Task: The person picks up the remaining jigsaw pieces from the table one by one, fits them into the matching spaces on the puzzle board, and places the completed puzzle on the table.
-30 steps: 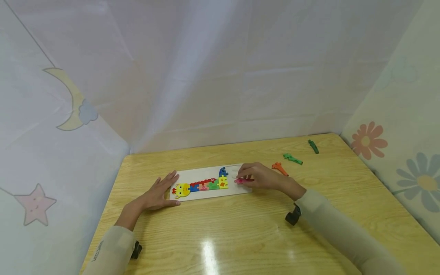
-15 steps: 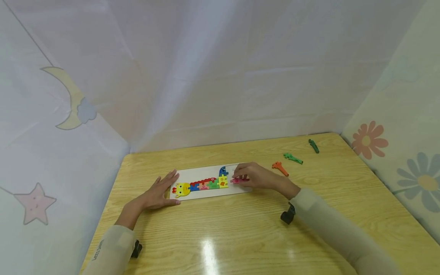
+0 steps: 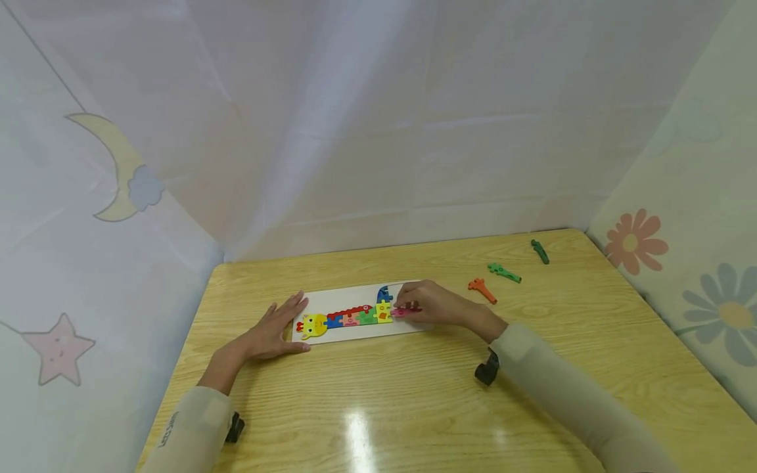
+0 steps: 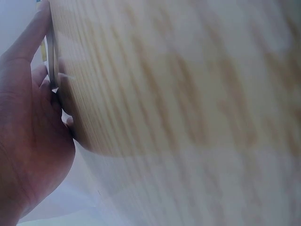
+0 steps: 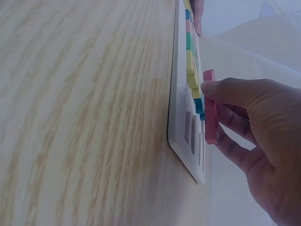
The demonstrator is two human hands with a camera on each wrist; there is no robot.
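The wood-grain worktop (image 3: 449, 407) lies beneath both grips. On it, the white giraffe puzzle board (image 3: 338, 299) stretches leftward from under the right grip (image 3: 430, 302) to the left grip (image 3: 275, 330), whose thumb and fingers are spread around its left end. The yellow giraffe-head piece (image 3: 315, 326) lies on the board just right of the left grip, well left of the right one.

The right grip pinches the pink leg piece (image 5: 211, 117) between thumb and fingers, over the board's right part. The piece's long axis runs roughly along the board, its knobbed end pointing left from the grip, straight at the yellow body piece (image 3: 384, 313); whether the two touch, I cannot tell. The right grip is by far the nearer.

Rightward and farther back from it lie the loose orange leg piece (image 3: 482, 290), light green leg piece (image 3: 504, 272) and dark green piece (image 3: 540, 251). Narrow slots (image 5: 193, 134) show in the board beside the right grip.
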